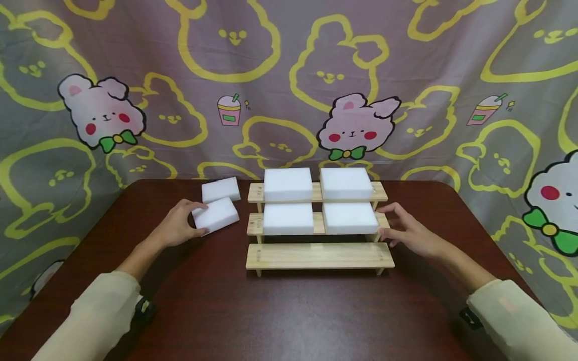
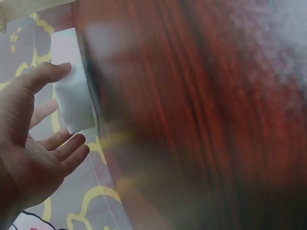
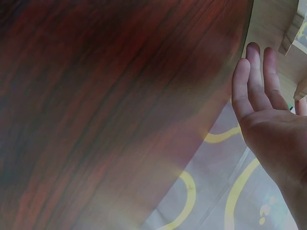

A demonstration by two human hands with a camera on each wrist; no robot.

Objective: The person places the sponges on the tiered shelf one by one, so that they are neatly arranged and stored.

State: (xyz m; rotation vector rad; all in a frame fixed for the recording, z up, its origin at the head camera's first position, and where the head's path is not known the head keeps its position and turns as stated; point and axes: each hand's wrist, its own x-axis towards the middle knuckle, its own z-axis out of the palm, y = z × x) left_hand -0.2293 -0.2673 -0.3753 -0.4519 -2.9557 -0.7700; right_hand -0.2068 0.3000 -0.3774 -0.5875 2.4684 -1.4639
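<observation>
Clock centred on the wooden stand (image 1: pixel 320 255), as the head view sees it.

Left hand (image 1: pixel 177 226): at 9 o'clock, gripping a white block (image 1: pixel 216 217). Forearm comes up out of 7–8 o'clock, reaching between 1 and 2. Thumb at the block's 8 o'clock, forefinger at its 10; span moderate, fingers bent round the near-left end. Left wrist view: thumb laid against the block, pointing towards 2; lower fingers gently bent beside the 6 o'clock end. Block sits a little askew, well apart from the stand. Second white block (image 1: pixel 220 190) just beyond, at the first one's 12 o'clock, on the dark red-brown table (image 1: pixel 293 313).

Right hand (image 1: pixel 413 234): at 3 o'clock, at the stand's right end. Forearm reaches towards 10. Thumb and forefinger lie apart, either side of the middle tier's end; whether they pinch the wood or merely rest there, cannot tell. Right wrist view: three fingers nearly straight, narrowly spread, tips towards 11–12.

Stand has three tiers. Top: left block (image 1: pixel 288 184) at 11, right block (image 1: pixel 346 183) at 1. Middle: near-left block (image 1: pixel 288 219) and near-right block (image 1: pixel 350 219), side by side with a gap between.

Pale sleeves (image 1: pixel 92 311) on both forearms. Patterned curtain (image 1: pixel 271 100) across 12.
</observation>
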